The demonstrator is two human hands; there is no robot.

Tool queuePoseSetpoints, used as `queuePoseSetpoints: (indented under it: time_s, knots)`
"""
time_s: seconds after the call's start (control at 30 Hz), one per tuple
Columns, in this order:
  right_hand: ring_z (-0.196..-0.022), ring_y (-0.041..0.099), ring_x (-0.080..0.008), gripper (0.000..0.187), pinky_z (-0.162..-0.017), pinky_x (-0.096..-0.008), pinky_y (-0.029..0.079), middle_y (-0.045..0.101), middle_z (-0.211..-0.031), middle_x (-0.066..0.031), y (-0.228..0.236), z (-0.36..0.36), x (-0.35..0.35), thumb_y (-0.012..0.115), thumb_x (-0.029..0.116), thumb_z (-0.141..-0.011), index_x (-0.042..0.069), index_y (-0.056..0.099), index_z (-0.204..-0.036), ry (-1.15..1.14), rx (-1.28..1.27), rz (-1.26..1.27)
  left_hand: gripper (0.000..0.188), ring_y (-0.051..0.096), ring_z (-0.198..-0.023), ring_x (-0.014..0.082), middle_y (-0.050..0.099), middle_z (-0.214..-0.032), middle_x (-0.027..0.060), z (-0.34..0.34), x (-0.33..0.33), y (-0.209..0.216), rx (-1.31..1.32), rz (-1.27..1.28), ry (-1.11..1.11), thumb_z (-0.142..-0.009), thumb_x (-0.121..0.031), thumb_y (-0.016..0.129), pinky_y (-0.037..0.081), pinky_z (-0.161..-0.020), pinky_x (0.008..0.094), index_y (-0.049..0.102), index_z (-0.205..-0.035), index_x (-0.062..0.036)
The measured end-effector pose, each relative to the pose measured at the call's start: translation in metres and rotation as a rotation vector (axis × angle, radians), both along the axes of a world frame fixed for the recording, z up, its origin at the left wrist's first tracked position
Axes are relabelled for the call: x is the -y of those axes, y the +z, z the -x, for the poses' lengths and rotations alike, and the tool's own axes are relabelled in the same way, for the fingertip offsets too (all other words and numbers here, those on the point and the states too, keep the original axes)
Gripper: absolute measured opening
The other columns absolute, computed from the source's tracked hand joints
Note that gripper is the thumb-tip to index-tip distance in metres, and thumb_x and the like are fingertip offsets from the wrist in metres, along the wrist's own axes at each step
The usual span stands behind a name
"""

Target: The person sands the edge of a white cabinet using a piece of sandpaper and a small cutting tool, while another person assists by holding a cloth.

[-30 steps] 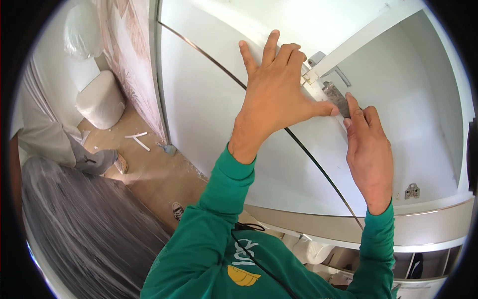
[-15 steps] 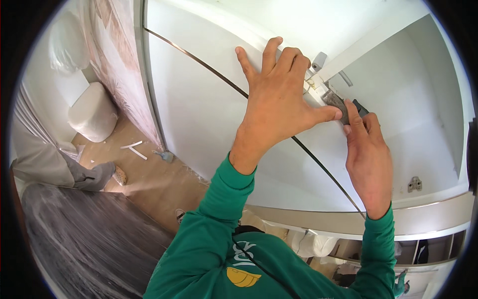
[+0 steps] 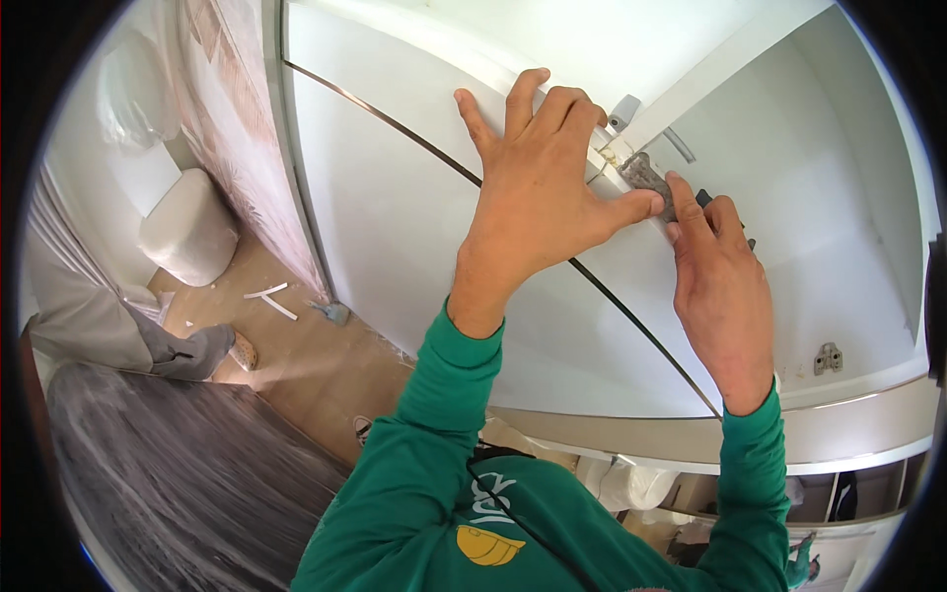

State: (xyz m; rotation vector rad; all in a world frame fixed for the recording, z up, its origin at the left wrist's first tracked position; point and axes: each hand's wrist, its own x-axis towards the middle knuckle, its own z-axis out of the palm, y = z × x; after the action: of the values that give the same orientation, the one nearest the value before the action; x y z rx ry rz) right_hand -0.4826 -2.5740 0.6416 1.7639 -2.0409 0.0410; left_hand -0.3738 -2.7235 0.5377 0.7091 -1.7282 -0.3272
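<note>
A white cabinet door panel (image 3: pixel 395 237) with a thin dark strip across it lies in front of me. My left hand (image 3: pixel 538 178) is spread over it, fingertips bent at the panel's far edge and thumb touching a worn grey blade. That blade looks like a scraper (image 3: pixel 646 178), set against the white frame edge by a rough, chipped spot (image 3: pixel 614 153). My right hand (image 3: pixel 725 286) is closed around the scraper, index finger along the blade. Dark parts of the tool show past its fingers; the rest of the handle is hidden.
Right of the frame opens a white cabinet interior with a metal hinge plate (image 3: pixel 828 359). A grey metal fitting (image 3: pixel 623 112) sits beyond my left fingers. At left are a wrapped stool (image 3: pixel 189 227), white strips (image 3: pixel 271 299) on the floor, another person's leg (image 3: pixel 192 352) and a dusty dark surface (image 3: pixel 178 454).
Both hands and the scraper have shifted slightly left and up in the picture against the frame. My grip looks the same.
</note>
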Motion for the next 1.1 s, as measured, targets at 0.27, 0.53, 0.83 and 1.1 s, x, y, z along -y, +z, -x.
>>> queuePoseSetpoints:
  time_s: [0.27, 0.53, 0.83, 1.1]
  knots:
    - [-0.098, 0.068, -0.0314, 0.045, -0.090, -0.0407, 0.056, 0.065, -0.117, -0.0166, 0.011, 0.031, -0.042, 0.062, 0.010, -0.108, 0.008, 0.058, -0.152, 0.112, 0.224, 0.213, 0.070, 0.032, -0.156, 0.0444, 0.065, -0.141, 0.0090, -0.008, 0.005, -0.006, 0.019, 0.011, -0.035, -0.086, -0.064, 0.082, 0.001, -0.122, 0.0817, 0.071, -0.125, -0.0069]
    - [-0.095, 0.058, -0.0259, 0.043, -0.088, -0.0290, 0.048, 0.060, -0.110, -0.0139, 0.020, 0.073, -0.126, 0.062, 0.007, -0.107, 0.000, 0.061, -0.149, 0.070, 0.389, 0.347, 0.045, 0.040, -0.150, 0.0391, 0.065, -0.137, 0.0149, -0.021, -0.007, 0.017, -0.043, -0.097, -0.048, -0.102, -0.043, 0.072, 0.015, -0.126, 0.0693, 0.070, -0.127, -0.0052]
    - [-0.093, 0.053, -0.0232, 0.045, -0.087, -0.0306, 0.048, 0.054, -0.103, -0.0111, 0.000, 0.109, -0.170, 0.060, 0.009, -0.108, 0.002, 0.061, -0.153, 0.057, 0.429, 0.455, 0.084, 0.019, -0.159, 0.0559, 0.034, -0.167, 0.0309, 0.031, -0.107, -0.002, 0.305, -0.046, 0.195, -0.110, -0.058, 0.055, 0.012, -0.127, 0.0732, 0.044, -0.157, 0.0100]
    - [-0.085, 0.056, -0.0239, 0.050, -0.078, -0.0332, 0.048, 0.058, -0.101, -0.0105, 0.008, 0.113, -0.138, 0.062, 0.002, -0.104, 0.011, 0.062, -0.153, 0.176, 0.595, 0.357, 0.040, 0.061, -0.138, 0.0397, 0.072, -0.137, 0.0132, 0.013, -0.175, 0.006, 0.176, -0.094, -1.058, -0.097, -0.033, 0.081, 0.038, -0.123, 0.0636, 0.075, -0.126, -0.0066]
